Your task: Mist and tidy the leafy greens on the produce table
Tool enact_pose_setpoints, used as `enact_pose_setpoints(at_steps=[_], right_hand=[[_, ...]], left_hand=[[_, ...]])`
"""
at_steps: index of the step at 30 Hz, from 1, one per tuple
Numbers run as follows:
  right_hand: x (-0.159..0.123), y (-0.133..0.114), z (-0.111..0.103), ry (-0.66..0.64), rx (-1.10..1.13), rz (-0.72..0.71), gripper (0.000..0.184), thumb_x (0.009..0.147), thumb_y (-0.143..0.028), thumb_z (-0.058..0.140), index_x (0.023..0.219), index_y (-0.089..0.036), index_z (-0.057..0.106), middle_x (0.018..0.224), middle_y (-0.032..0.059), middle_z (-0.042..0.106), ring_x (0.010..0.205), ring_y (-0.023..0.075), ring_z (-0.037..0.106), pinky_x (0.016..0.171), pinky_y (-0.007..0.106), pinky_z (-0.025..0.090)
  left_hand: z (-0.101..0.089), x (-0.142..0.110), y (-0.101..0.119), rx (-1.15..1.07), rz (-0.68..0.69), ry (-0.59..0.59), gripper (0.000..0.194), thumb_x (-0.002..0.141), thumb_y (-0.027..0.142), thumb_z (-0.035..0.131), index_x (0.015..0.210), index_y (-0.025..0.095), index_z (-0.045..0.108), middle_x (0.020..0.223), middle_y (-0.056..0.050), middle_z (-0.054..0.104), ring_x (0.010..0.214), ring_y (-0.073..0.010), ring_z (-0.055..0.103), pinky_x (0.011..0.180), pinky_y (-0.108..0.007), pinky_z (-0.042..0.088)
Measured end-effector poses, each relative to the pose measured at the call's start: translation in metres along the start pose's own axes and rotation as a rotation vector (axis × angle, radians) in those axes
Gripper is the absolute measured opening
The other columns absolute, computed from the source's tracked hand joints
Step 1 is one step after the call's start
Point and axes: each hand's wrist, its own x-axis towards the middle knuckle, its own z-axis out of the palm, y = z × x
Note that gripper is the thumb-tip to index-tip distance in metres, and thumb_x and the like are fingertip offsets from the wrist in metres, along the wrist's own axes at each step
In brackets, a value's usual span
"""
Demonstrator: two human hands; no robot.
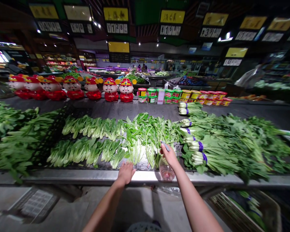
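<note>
My right hand (168, 155) is wrapped round the top of a clear spray bottle (167, 173) with a grey nozzle part showing above my fingers. The bottle hangs over the metal front rail, in front of leafy water spinach (149, 132). Fingers stretched forward, my left hand (126, 172) lies at the rail (145, 176), close to the stem ends of the greens. Left of it, two rows of bok choy (81, 151) rest on the display. To the right of the bottle are bundled greens (198, 146) tied with purple bands.
Red figurine jars (111, 90) and stacked small tubs (169, 95) line the back ledge. Loose leafy greens (16, 141) lie at far left. Below the counter are a crate (33, 204) at left and a bin with greens (268, 206) at right. Price signs (116, 20) hang above.
</note>
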Motion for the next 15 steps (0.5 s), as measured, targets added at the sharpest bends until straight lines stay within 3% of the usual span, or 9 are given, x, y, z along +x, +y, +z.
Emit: enact_pose_setpoints(at_steps=[6, 15], right_hand=[[0.009, 0.002, -0.012, 0.016, 0.036, 0.018, 0.057, 0.084, -0.07, 0.047, 0.098, -0.02, 0.069, 0.097, 0.0101, 0.072, 0.089, 0.0279, 0.067, 0.059, 0.033, 0.051], [0.031, -0.004, -0.035, 0.112, 0.015, -0.025, 0.059, 0.083, -0.072, 0.048, 0.094, -0.019, 0.07, 0.089, 0.0096, 0.073, 0.081, 0.0265, 0.067, 0.062, 0.033, 0.051]], left_hand=[[-0.003, -0.001, 0.001, 0.01, -0.001, -0.009, 0.06, 0.099, 0.042, 0.022, 0.147, 0.012, 0.043, 0.155, -0.012, 0.041, 0.147, -0.0268, 0.029, 0.123, -0.047, 0.013], [-0.005, -0.002, 0.002, 0.001, -0.001, -0.011, 0.06, 0.099, 0.042, 0.023, 0.146, 0.012, 0.044, 0.153, -0.013, 0.043, 0.146, -0.0268, 0.03, 0.123, -0.047, 0.014]])
